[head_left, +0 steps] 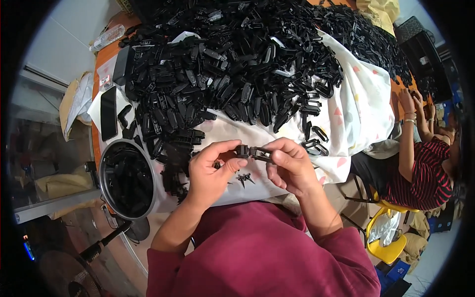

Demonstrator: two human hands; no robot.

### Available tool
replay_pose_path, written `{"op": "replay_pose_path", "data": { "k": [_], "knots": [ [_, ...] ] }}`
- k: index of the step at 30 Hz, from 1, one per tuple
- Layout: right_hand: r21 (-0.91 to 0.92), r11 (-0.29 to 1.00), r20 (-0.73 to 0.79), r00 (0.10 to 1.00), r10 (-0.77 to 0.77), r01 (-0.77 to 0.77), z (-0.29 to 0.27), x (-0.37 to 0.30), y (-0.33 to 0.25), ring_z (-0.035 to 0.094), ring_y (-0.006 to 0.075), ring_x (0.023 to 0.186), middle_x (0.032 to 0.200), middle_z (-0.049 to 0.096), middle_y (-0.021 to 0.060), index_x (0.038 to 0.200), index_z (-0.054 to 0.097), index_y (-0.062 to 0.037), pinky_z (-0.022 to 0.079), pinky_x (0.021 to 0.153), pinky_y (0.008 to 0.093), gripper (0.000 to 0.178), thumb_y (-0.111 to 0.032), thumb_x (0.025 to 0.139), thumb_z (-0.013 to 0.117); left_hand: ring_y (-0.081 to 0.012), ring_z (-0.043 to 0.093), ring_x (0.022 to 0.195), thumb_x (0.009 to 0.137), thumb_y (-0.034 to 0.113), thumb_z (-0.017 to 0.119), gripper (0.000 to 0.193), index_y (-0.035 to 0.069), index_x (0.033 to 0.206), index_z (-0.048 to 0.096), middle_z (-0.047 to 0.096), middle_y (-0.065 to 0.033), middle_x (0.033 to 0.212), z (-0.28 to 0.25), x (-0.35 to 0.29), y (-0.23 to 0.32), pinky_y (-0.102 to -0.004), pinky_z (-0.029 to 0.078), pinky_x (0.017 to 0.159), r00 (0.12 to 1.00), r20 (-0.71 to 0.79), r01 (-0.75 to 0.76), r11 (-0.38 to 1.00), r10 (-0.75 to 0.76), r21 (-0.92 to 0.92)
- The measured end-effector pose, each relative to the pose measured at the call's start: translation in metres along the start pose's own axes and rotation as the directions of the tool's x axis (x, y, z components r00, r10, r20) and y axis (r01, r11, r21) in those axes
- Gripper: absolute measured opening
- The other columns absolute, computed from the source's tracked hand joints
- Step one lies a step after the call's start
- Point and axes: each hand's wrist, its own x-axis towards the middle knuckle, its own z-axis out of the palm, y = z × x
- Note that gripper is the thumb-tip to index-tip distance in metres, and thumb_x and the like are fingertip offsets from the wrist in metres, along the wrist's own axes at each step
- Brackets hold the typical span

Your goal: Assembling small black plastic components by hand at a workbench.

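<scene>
In front of my chest, my left hand (215, 166) pinches a small black plastic piece (241, 151) between thumb and fingers. My right hand (292, 163) grips a longer black plastic clip-like part (260, 154) with a slot along it. The two parts meet end to end; whether they are joined I cannot tell. Below them, a few small dark pointed pieces (244, 179) lie on the white cloth (232, 129). Just beyond my hands spreads a large heap of black plastic parts (213, 74).
A round metal-rimmed basin (102, 173) of black parts stands at the left. Near it lie a dark phone (109, 114) and a clear bottle (108, 37). At the right, another person in a striped shirt (420, 171) works at the table, near a yellow chair (388, 250).
</scene>
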Motion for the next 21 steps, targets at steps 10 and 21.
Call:
{"op": "replay_pose_path", "data": {
  "k": [10, 21],
  "knots": [
    [-0.156, 0.987, -0.166, 0.986, 0.012, -0.039, 0.008, -0.003, -0.003, 0.054, 0.0115, 0.047, 0.066, 0.061, 0.0076, 0.091, 0.059, -0.0006, 0.039, 0.036, 0.0196, 0.011, -0.011, 0.086, 0.059, -0.0122, 0.06, 0.071, 0.073, 0.006, 0.072, 0.027, 0.0, 0.097, 0.063, 0.064, -0.0088, 0.09, -0.002, 0.002, 0.008, -0.0258, 0.05, 0.062, 0.977, 0.122, -0.195, 0.963, 0.174, 0.187],
    [-0.417, 0.908, -0.159, 0.98, -0.121, 0.044, 0.014, -0.001, 0.004, 0.055, 0.0127, 0.049, 0.07, 0.059, 0.0085, 0.102, 0.051, 0.0005, 0.044, 0.043, 0.0226, 0.021, -0.015, 0.089, 0.056, -0.0139, 0.06, 0.084, 0.076, 0.003, 0.067, 0.031, -0.001, 0.106, 0.059, 0.064, -0.0098, 0.098, 0.005, -0.001, 0.005, -0.0252, 0.049, 0.071, 0.99, 0.143, -0.032, 0.997, 0.022, 0.067]
  ]
}}
